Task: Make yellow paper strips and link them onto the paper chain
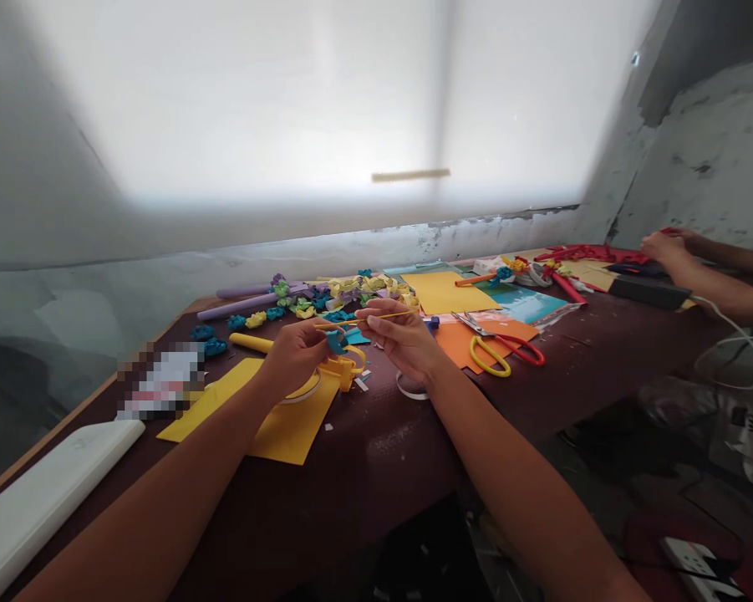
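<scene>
Jointly, left hand [296, 355] and right hand [401, 336] are pinching yellow stick [348, 323], roughly paralleling far edge of table [376, 451]; blue paper strip [337, 343] hanging nearer left.

In mid-frame, a thin stick [346, 323] is golden yellow and a paper curl [337, 343] teal, against a dark reddish-brown tabletop [357, 485]; to their lower left lies a plain yellow sheet [294, 431]. Right of centre, yellow-and-red-handled scissors [481, 331] top a plain orange sheet [455, 345], near a light blue sheet [530, 303] patched with white. Left of centre, crumpled paper pieces [256, 319] mix blue, yellow, green and purple beside lilac tubes [235, 307].
</scene>
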`<state>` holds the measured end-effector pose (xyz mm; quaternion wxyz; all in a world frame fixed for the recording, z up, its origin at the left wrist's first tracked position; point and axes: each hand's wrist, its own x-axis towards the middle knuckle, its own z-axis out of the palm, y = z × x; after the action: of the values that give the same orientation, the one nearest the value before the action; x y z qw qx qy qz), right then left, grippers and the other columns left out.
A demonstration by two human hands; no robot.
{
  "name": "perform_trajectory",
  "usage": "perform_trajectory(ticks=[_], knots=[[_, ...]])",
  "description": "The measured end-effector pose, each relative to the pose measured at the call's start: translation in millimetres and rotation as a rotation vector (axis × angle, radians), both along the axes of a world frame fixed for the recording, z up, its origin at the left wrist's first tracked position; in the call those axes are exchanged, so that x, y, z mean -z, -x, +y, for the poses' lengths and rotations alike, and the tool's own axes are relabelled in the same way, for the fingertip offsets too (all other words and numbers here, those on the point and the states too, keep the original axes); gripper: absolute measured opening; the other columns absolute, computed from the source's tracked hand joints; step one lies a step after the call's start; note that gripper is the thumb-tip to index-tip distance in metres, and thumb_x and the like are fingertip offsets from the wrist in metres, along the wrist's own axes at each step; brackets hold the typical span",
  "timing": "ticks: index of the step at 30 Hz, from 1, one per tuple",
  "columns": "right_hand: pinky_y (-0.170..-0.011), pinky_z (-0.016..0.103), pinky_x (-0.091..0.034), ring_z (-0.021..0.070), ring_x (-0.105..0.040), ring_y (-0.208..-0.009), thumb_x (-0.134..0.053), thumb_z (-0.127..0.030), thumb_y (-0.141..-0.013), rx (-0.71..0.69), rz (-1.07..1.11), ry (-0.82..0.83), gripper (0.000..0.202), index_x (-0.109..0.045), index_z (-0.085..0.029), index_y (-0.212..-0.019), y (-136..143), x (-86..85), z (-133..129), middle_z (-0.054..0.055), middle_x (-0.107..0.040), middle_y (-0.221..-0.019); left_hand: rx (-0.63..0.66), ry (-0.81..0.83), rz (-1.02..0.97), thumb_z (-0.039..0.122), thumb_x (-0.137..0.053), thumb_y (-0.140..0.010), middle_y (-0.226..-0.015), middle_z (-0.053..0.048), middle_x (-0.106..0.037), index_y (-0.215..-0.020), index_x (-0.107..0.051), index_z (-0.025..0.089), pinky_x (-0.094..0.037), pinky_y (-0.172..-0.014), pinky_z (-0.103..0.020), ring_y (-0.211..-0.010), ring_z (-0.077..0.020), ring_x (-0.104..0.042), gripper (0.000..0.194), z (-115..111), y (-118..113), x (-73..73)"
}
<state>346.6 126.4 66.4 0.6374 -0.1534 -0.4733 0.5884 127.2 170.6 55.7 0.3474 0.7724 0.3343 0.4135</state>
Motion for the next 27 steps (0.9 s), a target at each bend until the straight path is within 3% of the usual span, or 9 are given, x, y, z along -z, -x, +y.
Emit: perform_trajectory(ticks=[2, 6, 14, 22, 27], knots=[[-0.083, 0.025, -0.061, 0.0130, -0.075, -0.085, -0.095, -0.024, -0.065, 0.012, 0.012, -0.003, 0.037, -0.076, -0.023, -0.098, 0.2, -1.6, -1.1, 0.000, -0.081, -0.093, 0.003, 0.005, -0.010, 0.040, -0.068, -0.099, -0.090, -0.001, -0.068, -0.109, -0.068, 0.015, -0.057, -0.064, -0.027, -0.071, -0.0113, -0.063, 0.027, 0.3, 0.0, 0.1], [-0.069, 0.020, -0.057, 0.0090, -0.067, -0.069, -0.085, -0.022, -0.072, 0.073, 0.058, -0.015, 0.035, -0.074, -0.025, -0.106, -1.4, -2.0, 0.2, -0.004, -0.078, -0.083, -0.019, 0.027, -0.046, 0.041, -0.066, -0.100, -0.088, 0.000, -0.067, -0.108, -0.067, 0.014, -0.055, -0.061, -0.025, -0.067, -0.0101, -0.061, 0.028, 1.1, -1.0, -2.2], [-0.059, 0.018, -0.049, 0.0084, -0.058, -0.061, -0.072, -0.015, -0.067, 0.159, 0.080, -0.028, 0.045, -0.071, -0.025, -0.111, -3.3, 0.2, 5.3, -0.005, -0.073, -0.075, -0.024, 0.107, -0.112, 0.043, -0.065, -0.100, -0.098, -0.003, -0.069, -0.115, -0.066, 0.015, -0.059, -0.068, -0.029, -0.075, -0.0127, -0.065, 0.031, 0.1, -2.0, -5.5], [-0.061, 0.022, -0.048, 0.0104, -0.056, -0.063, -0.069, -0.020, -0.068, 0.191, 0.020, -0.093, 0.044, -0.069, -0.026, -0.113, -2.6, 0.5, 3.6, -0.005, -0.069, -0.074, -0.015, 0.154, -0.166, 0.040, -0.067, -0.100, -0.097, -0.003, -0.069, -0.112, -0.067, 0.015, -0.059, -0.069, -0.029, -0.077, -0.0130, -0.066, 0.028, 1.8, -1.3, -2.5], [-0.068, 0.025, -0.052, 0.0121, -0.062, -0.069, -0.074, -0.022, -0.075, 0.208, -0.128, -0.161, 0.039, -0.069, -0.026, -0.114, 0.6, 5.4, 4.7, -0.003, -0.074, -0.081, 0.068, 0.261, -0.232, 0.039, -0.067, -0.100, -0.096, -0.003, -0.069, -0.114, -0.067, 0.015, -0.058, -0.067, -0.029, -0.075, -0.0124, -0.065, 0.028, -3.1, -2.6, -7.7]])
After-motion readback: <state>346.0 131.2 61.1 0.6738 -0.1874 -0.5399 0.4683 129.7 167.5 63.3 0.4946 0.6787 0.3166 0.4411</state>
